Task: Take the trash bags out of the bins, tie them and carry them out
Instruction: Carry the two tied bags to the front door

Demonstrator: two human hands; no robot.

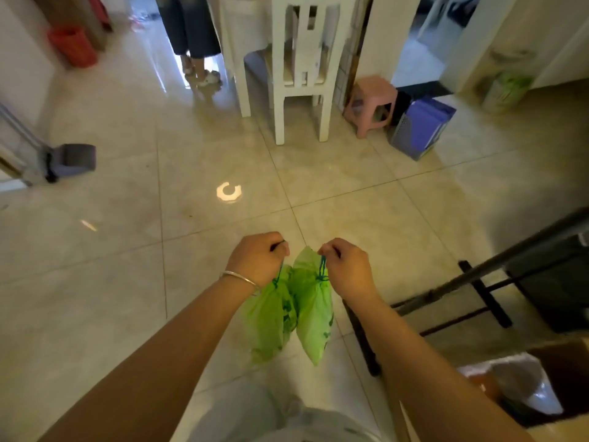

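Left hand (257,258) clenched around dark drawstring of left green trash bag (269,317); thin metal bangle (239,279) on that wrist. Right hand (345,267) pinching drawstring of right green trash bag (314,309), fingers curled tight at the cord. Both bags cinched shut at the neck, hanging free below the hands, clear of the floor, sides touching each other between the two forearms. Pale trouser leg (277,416) visible directly beneath.

Glossy beige tiled floor (127,266) all round, with a bright ring-shaped light reflection (229,192) ahead of the hands. To the right: dark metal frame (471,282) with crossbars, and a cardboard box (570,365) holding a whitish plastic bag (516,381) at lower right. Farther ahead: white chair (302,68), pink plastic stool (371,103) just beside it, blue-purple paper bag (420,127) near the stool. At left edge: grey dustpan-like piece (75,161) on a long handle. Far left top: red bin (72,44) against the wall. Top centre: another person's legs (194,33) in dark cropped trousers and light sandals, standing beyond the chair.
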